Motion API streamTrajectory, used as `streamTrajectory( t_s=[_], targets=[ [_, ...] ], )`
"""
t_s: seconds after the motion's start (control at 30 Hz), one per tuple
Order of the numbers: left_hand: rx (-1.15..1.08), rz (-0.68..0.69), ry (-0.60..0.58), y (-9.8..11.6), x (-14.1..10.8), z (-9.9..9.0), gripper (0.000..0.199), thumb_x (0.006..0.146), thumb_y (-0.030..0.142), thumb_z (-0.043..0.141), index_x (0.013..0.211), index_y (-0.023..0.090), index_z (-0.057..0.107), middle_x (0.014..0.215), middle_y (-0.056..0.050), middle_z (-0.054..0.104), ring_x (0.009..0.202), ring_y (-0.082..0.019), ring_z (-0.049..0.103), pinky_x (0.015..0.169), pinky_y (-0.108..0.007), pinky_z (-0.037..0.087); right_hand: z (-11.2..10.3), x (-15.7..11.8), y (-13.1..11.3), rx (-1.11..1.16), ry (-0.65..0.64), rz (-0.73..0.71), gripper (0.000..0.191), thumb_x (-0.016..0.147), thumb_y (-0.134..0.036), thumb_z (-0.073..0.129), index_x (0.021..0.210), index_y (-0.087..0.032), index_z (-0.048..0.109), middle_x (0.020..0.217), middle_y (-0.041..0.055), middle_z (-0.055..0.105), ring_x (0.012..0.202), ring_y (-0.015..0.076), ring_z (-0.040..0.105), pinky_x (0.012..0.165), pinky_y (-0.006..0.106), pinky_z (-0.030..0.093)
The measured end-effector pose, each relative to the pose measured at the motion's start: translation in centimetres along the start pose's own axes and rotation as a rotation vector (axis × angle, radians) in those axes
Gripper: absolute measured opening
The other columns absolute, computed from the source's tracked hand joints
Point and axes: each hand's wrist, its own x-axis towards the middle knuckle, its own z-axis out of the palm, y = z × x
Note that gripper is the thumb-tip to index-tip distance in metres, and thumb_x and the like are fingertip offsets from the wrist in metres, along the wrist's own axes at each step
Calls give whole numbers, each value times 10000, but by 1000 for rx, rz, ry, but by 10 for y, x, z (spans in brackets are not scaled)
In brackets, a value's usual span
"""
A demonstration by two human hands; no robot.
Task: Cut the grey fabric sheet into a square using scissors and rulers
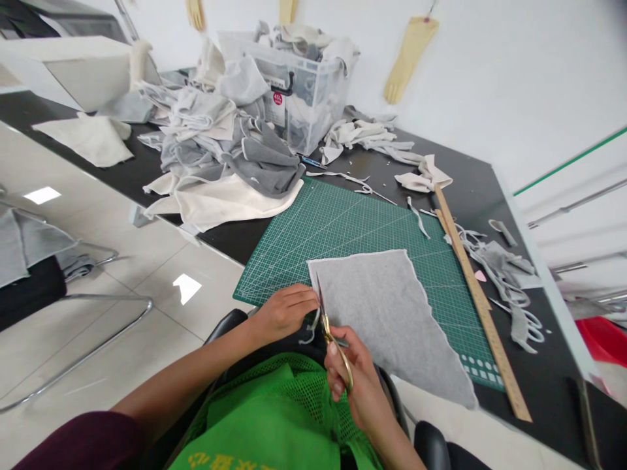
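Observation:
A grey piece of cloth [372,313] with a pale edge lies over the near part of a green cutting mat [343,215], one corner hanging past the table. My right hand [355,372] grips gold-handled scissors [327,326], whose blades reach along the cloth's left edge. My left hand [289,313] is closed on that same left edge, close beside the blades. From there a thin trimmed strip [310,333] dangles toward my lap. The fingertips of my left hand are partly hidden.
A wooden ruler [482,313] lies along the mat's right side, with cloth scraps [509,267] beyond it. Grey and cream cloths [206,143] are heaped at the left back, next to a clear plastic bin [313,98]. A metal-framed chair [112,294] stands at left.

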Motion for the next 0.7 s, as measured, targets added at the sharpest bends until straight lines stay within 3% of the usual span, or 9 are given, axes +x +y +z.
streamTrajectory(
  t_s=[0.7],
  targets=[
    [15,-5,-36,-1,-3,1,235,966,48,484,1084,137,667,1064,-113,738,1063,-206,681,970,-378,597,-7,-7,3,49,-31,-15,434,916,-585,689,1129,-229,561,600,-108,425,430,47,304,370,145,317]
  ],
)
